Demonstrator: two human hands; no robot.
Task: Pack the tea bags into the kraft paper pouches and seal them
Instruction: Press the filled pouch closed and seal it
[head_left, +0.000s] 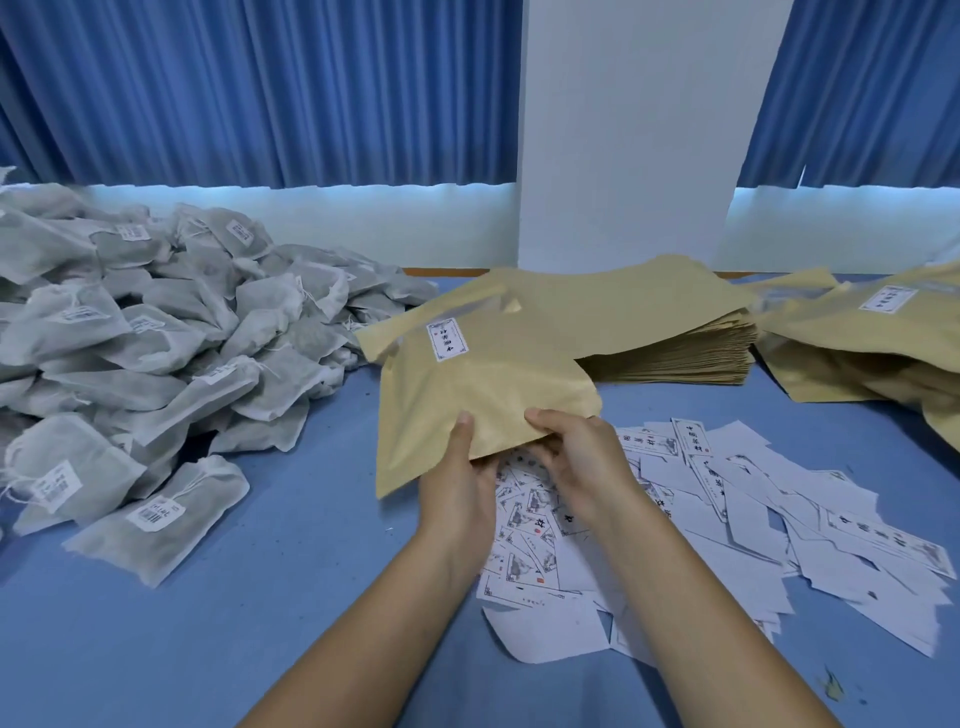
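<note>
Left: a heap of grey mesh tea bags (156, 338), too many to count, runs off frame. Centre: one tan kraft paper pouch (483, 384), gripped at its near edge by the left hand (457, 478) and right hand (576, 462), fingers hidden underneath. Right: another kraft pouch pile (857, 338), cut off.

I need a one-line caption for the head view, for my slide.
Left hand and right hand hold a labelled kraft pouch by its near edge, above scattered labels, beside a tea bag pile.

Left hand (460, 480) and right hand (576, 462) gripping kraft pouch (478, 395), tea bags (145, 343) heaped left, labels (753, 519) scattered right
</note>
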